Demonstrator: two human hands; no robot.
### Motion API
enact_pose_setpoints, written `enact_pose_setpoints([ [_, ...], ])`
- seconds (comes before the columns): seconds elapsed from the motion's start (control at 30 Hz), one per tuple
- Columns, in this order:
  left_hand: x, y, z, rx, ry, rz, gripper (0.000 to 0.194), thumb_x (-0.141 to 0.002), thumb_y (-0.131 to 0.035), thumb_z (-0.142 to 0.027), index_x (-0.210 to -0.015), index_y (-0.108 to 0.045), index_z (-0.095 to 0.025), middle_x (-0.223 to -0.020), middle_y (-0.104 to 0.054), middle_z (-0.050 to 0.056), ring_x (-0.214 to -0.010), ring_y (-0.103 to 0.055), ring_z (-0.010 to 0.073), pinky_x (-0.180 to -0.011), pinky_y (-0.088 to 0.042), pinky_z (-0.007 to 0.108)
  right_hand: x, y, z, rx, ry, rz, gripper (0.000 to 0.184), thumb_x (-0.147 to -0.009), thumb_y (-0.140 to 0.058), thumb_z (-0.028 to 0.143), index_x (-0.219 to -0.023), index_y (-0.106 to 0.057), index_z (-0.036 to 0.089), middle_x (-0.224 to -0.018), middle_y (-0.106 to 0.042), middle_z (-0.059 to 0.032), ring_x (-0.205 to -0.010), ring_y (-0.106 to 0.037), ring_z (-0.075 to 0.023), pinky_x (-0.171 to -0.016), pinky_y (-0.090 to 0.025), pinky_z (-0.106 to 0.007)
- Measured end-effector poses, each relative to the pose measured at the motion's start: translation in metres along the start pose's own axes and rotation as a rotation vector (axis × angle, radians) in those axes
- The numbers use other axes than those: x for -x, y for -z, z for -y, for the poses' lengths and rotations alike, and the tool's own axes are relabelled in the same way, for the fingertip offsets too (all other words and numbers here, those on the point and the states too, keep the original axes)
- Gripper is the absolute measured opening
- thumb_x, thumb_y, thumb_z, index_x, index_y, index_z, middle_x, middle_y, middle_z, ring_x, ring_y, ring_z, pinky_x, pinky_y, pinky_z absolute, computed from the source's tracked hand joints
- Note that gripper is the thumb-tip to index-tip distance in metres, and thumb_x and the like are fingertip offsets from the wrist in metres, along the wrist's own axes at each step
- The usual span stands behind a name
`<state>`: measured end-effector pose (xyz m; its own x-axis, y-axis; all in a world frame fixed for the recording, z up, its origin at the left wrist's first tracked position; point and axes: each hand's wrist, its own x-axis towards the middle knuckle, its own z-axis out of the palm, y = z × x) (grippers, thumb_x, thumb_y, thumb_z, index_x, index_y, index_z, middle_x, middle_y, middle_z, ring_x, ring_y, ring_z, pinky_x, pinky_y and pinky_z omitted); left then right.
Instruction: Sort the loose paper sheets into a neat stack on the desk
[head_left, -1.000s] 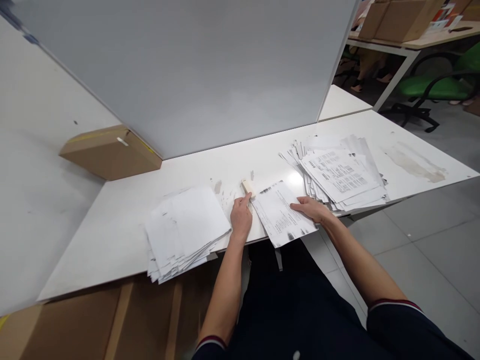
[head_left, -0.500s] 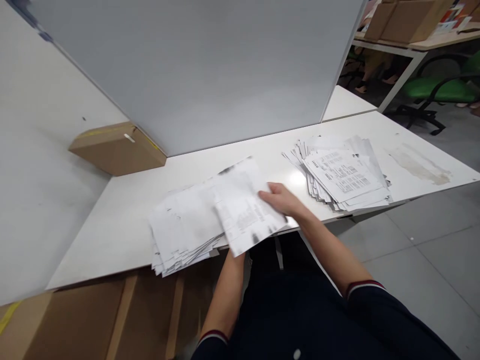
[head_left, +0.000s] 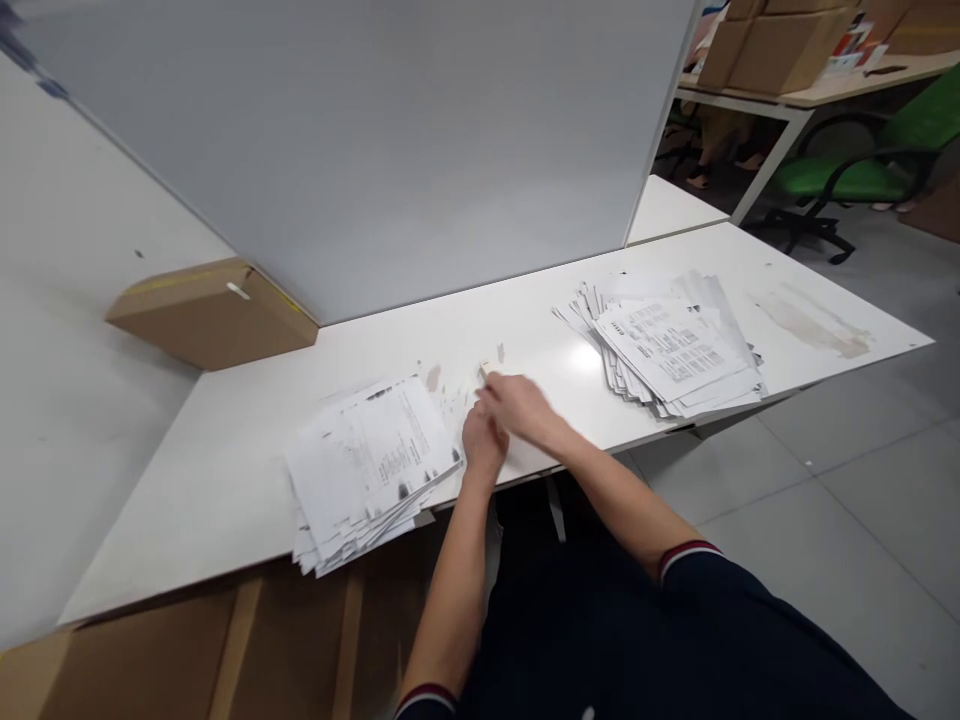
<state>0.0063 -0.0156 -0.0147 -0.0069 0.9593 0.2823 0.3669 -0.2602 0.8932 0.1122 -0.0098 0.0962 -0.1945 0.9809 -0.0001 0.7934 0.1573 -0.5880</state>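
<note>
My left hand (head_left: 486,442) is closed over the table's front part, just right of the left paper stack (head_left: 375,455). My right hand (head_left: 521,408) meets it from the right, its fingers curled and slightly smeared by motion. At those right fingertips a small pale block (head_left: 485,369) sticks out; its kind is too small to tell. Whatever lies inside my left fist is hidden. The top sheet of the left stack carries print and dark smudges along its edges. Farther right, a loosely fanned paper stack (head_left: 675,345) lies on the table.
The white table (head_left: 217,480) bears brown stains and scraps near my hands. A grey panel (head_left: 450,150) rises behind it. One cardboard box (head_left: 217,315) sits at the back left. A green chair (head_left: 847,175) and another desk with boxes stand to the right.
The sheet that was in my hands now lies on the left stack. Both hands have come together over the tabletop, with a small pale block showing. The view has shifted slightly.
</note>
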Motion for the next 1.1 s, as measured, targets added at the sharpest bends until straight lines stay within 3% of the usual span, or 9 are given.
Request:
enact_pose_setpoints([
  [0.07, 0.003, 0.0, -0.003, -0.29, -0.041, 0.03, 0.043, -0.082, -0.045, -0.014, -0.123, -0.056, -0.023, -0.098, -0.058, 0.011, -0.094, -0.052, 0.0254, -0.086, -0.039, 0.038, 0.009, 0.033, -0.048, 0.059, -0.108, -0.1, 0.026, -0.092, -0.035, 0.032, -0.092, -0.056, 0.016, -0.089, -0.066, -0.0128, -0.08, -0.058, -0.0239, -0.068, -0.037, -0.032],
  [0.2, 0.005, 0.0, -0.007, -0.723, -0.155, 0.055, 0.051, -0.084, -0.037, -0.01, -0.132, -0.047, -0.022, -0.099, -0.059, 0.011, -0.086, -0.053, 0.0231, -0.075, -0.042, 0.034, 0.02, 0.078, -0.145, 0.359, -0.426, -0.482, 0.03, -0.089, -0.044, 0.031, -0.108, -0.056, 0.012, -0.108, -0.061, -0.0169, -0.099, -0.052, -0.0282, -0.075, -0.036, -0.034],
  [0.27, 0.004, -0.001, -0.007, -0.765, -0.185, 0.036, 0.05, -0.084, -0.037, -0.01, -0.132, -0.046, -0.022, -0.097, -0.06, 0.01, -0.085, -0.054, 0.0226, -0.073, -0.043, 0.033, 0.022, 0.085, -0.178, 0.418, -0.479, -0.444, 0.038, -0.085, -0.05, 0.036, -0.112, -0.054, 0.01, -0.113, -0.058, -0.0186, -0.102, -0.05, -0.0304, -0.075, -0.036, -0.034],
  [0.37, 0.004, -0.001, -0.005, -0.765, -0.197, 0.011, 0.05, -0.084, -0.038, -0.011, -0.132, -0.046, -0.022, -0.098, -0.061, 0.009, -0.086, -0.055, 0.0222, -0.074, -0.043, 0.032, 0.023, 0.082, -0.2, 0.447, -0.47, -0.289, 0.04, -0.082, -0.053, 0.043, -0.102, -0.059, 0.009, -0.103, -0.061, -0.0179, -0.096, -0.053, -0.0298, -0.071, -0.037, -0.033],
  [0.6, 0.005, -0.001, -0.003, -0.751, -0.22, -0.014, 0.047, -0.086, -0.039, -0.013, -0.131, -0.047, -0.021, -0.096, -0.062, 0.009, -0.087, -0.056, 0.0215, -0.076, -0.045, 0.032, 0.02, 0.076, -0.198, 0.587, -0.479, -0.186, 0.036, -0.093, -0.031, 0.024, -0.093, -0.062, 0.006, -0.089, -0.064, -0.02, -0.083, -0.06, -0.0269, -0.066, -0.037, -0.032],
  [0.73, 0.004, 0.0, -0.003, -0.634, -0.215, -0.036, 0.044, -0.087, -0.038, -0.016, -0.129, -0.049, -0.019, -0.099, -0.063, 0.011, -0.091, -0.057, 0.0213, -0.081, -0.045, 0.033, 0.032, 0.084, -0.185, 0.543, -0.466, -0.355, 0.034, -0.094, -0.029, 0.023, -0.095, -0.058, 0.007, -0.084, -0.063, -0.0178, -0.073, -0.059, -0.0235, -0.061, -0.035, -0.03],
  [0.87, 0.008, -0.001, -0.012, -0.156, -0.038, -0.069, 0.042, -0.087, -0.047, -0.032, -0.126, -0.052, -0.018, -0.105, -0.064, 0.011, -0.096, -0.058, 0.0195, -0.086, -0.045, 0.034, 0.066, 0.085, -0.135, 0.23, -0.128, -0.414, 0.03, -0.094, -0.03, 0.029, -0.083, -0.054, 0.016, -0.072, -0.058, -0.0075, -0.06, -0.051, -0.0165, -0.057, -0.035, -0.028],
  [1.0, 0.015, -0.007, -0.031, 0.608, 0.34, 0.059, 0.058, -0.073, -0.062, -0.052, -0.12, -0.054, -0.018, -0.111, -0.064, 0.012, -0.097, -0.062, 0.0199, -0.086, -0.047, 0.035, 0.101, 0.078, -0.085, -0.235, 0.167, -0.212, 0.027, -0.093, -0.035, 0.037, -0.079, -0.051, 0.02, -0.064, -0.051, -0.0004, -0.055, -0.045, -0.0123, -0.053, -0.035, -0.025],
  [1.1, 0.019, -0.008, -0.043, 0.881, 0.484, 0.091, 0.045, -0.063, -0.072, -0.049, -0.092, -0.066, -0.016, -0.094, -0.07, 0.01, -0.094, -0.064, 0.0216, -0.087, -0.048, 0.036, 0.105, 0.078, -0.08, -0.465, 0.187, -0.044, 0.03, -0.091, -0.04, 0.04, -0.074, -0.053, 0.019, -0.065, -0.052, 0.0, -0.059, -0.047, -0.0115, -0.055, -0.038, -0.024],
])
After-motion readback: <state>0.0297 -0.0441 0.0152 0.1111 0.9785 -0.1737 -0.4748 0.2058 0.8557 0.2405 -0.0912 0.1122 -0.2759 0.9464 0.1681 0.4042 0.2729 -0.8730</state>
